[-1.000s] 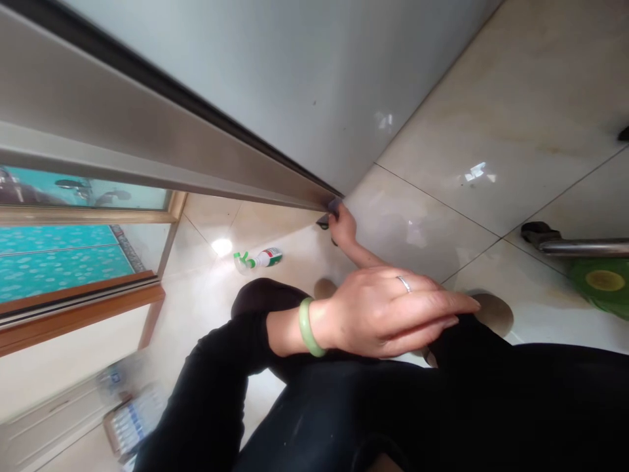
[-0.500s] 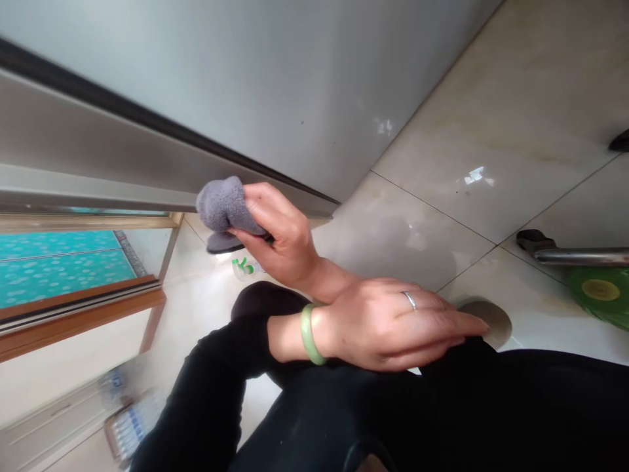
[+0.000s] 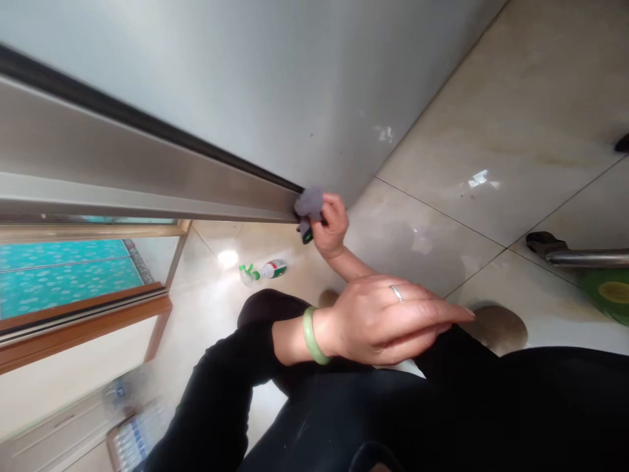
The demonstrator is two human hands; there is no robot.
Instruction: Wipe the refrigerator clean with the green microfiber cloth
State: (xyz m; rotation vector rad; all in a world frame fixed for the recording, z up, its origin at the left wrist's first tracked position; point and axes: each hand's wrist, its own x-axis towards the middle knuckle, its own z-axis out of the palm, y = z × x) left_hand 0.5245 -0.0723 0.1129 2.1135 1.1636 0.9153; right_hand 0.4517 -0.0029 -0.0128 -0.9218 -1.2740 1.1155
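Note:
My right hand (image 3: 334,226) is closed around a bunched grey cloth (image 3: 310,203), which touches the lower end of the grey metal door edge (image 3: 196,177). A dark and green item shows just below the cloth, too small to make out. Nearer to me, my left hand (image 3: 393,321), with a ring and a green bangle (image 3: 314,335), lies across my right forearm. Its fingers are stretched out and hold nothing. On the floor, left of my right hand, a spray bottle (image 3: 272,269) with a green trigger lies on its side.
A large smooth grey panel (image 3: 275,78) fills the top. Shiny floor tiles (image 3: 437,223) spread to the right, where a metal leg (image 3: 590,257) stands by a green round object (image 3: 607,288). A wooden frame (image 3: 83,328) and packed bottles (image 3: 132,439) are at the left.
My right hand has moved right and farther from me with the cloth, down to the end of the door edge. More of the spray bottle now shows. My left hand has barely shifted.

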